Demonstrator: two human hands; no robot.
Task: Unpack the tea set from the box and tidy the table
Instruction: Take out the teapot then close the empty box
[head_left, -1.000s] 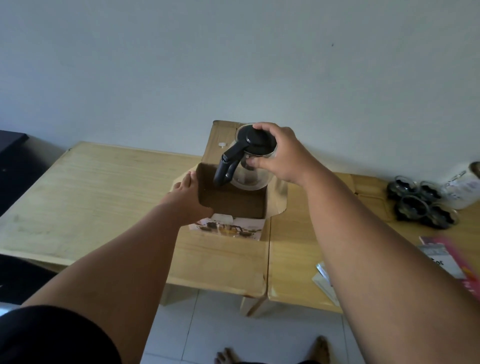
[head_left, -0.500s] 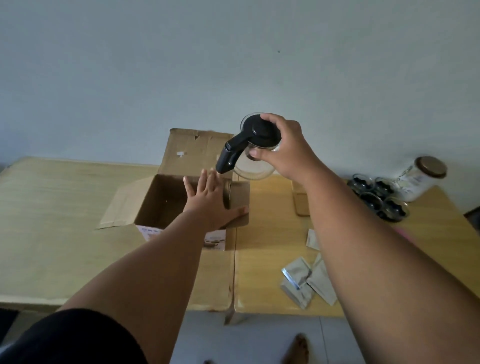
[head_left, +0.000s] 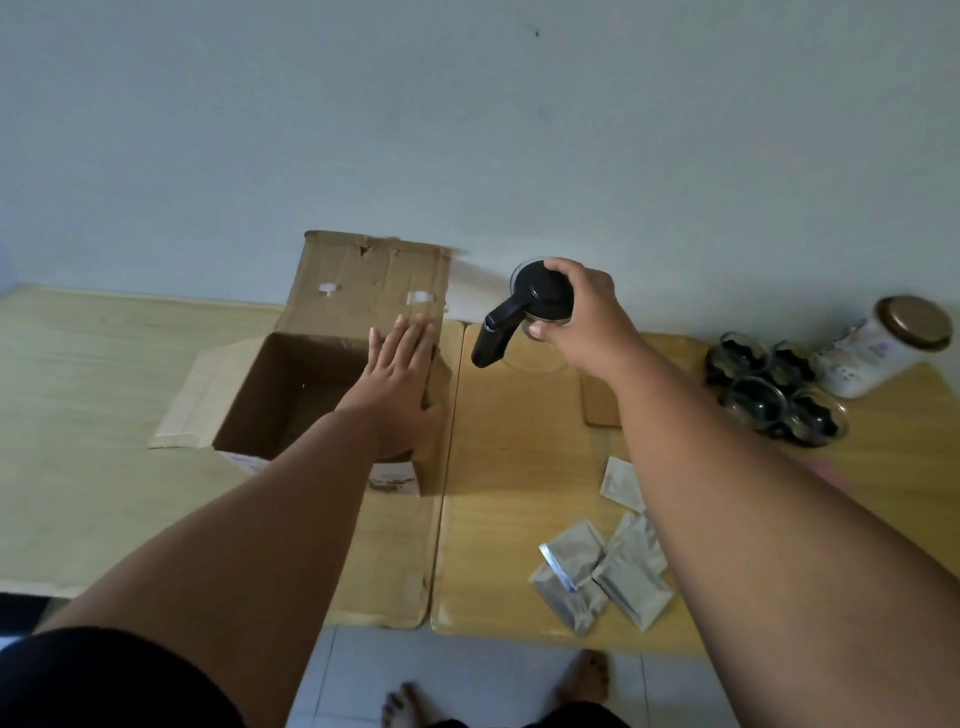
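The right hand (head_left: 576, 317) is clamped from above on the black lid of the glass teapot (head_left: 537, 299), fingers curled round its rim, the handle pointing down and left. A second ago that teapot sat low in the box (head_left: 363, 291). Half a second ago it was lifted over the box's right edge. Now it hangs to the right of the box, clear of it, low over the right-hand table (head_left: 519, 467); whether its base touches the wood cannot be told. The left hand (head_left: 400, 384) has gone from the near left rim to the right wall and lies there flat, fingers straight and together, steadying the cardboard. By this showing the teapot is unpacked and only needs setting down. What shows of the box's inside looks bare, so clearing it away likely comes next.

Counted: one teapot, one box, two table tops butted together, four glass cups (head_left: 769, 389) clustered at the far right, one jar (head_left: 878, 353) with a brown lid just beside them, and three foil packets (head_left: 597, 571) in plain sight, the right arm perhaps hiding more
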